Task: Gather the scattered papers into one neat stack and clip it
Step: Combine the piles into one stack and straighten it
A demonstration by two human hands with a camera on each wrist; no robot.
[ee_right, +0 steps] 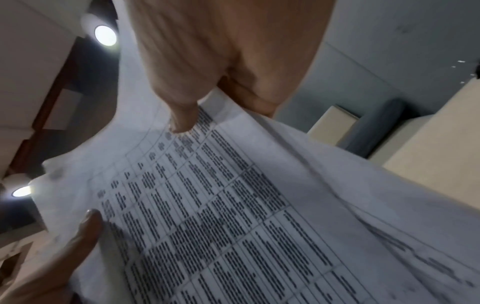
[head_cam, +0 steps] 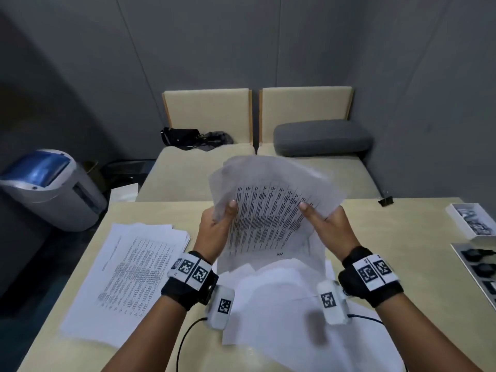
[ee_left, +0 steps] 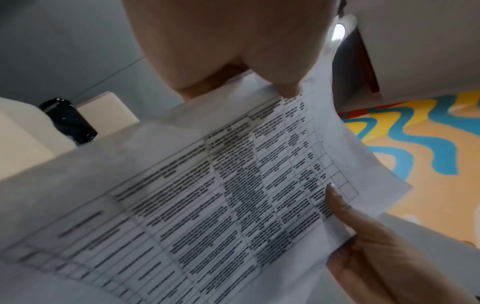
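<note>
Left hand: I am seeing the left hand (head_cam: 214,229) gripping the left edge of the held sheets (head_cam: 271,210), the thumb lying on the printed side and the fingers going behind the paper.
Right hand: the right hand (head_cam: 331,226) is gripping the right edge of the same sheets; its thumb is pressing on the printed table, and the other fingers are hidden behind the paper.
Held sheets: they are standing almost upright above the desk (head_cam: 402,237), fanned unevenly, with the corners not matching. In the left wrist view the top page (ee_left: 233,195) is showing a table with dense text, too blurred for me to read.
Papers on desk: a second pile (head_cam: 126,267) is lying flat on the left of the desk, well apart from the hands; more loose white sheets (head_cam: 281,304) are lying under and between the wrists.
Clip: a black binder clip (head_cam: 385,201) is resting at the far edge of the desk, on the right, apart from all papers.
Containers: a white box (head_cam: 472,221) is sitting at the right edge and is holding small dark and light items that I cannot identify. A flat tray (head_cam: 456,249) near it is carrying dark round objects.
</note>
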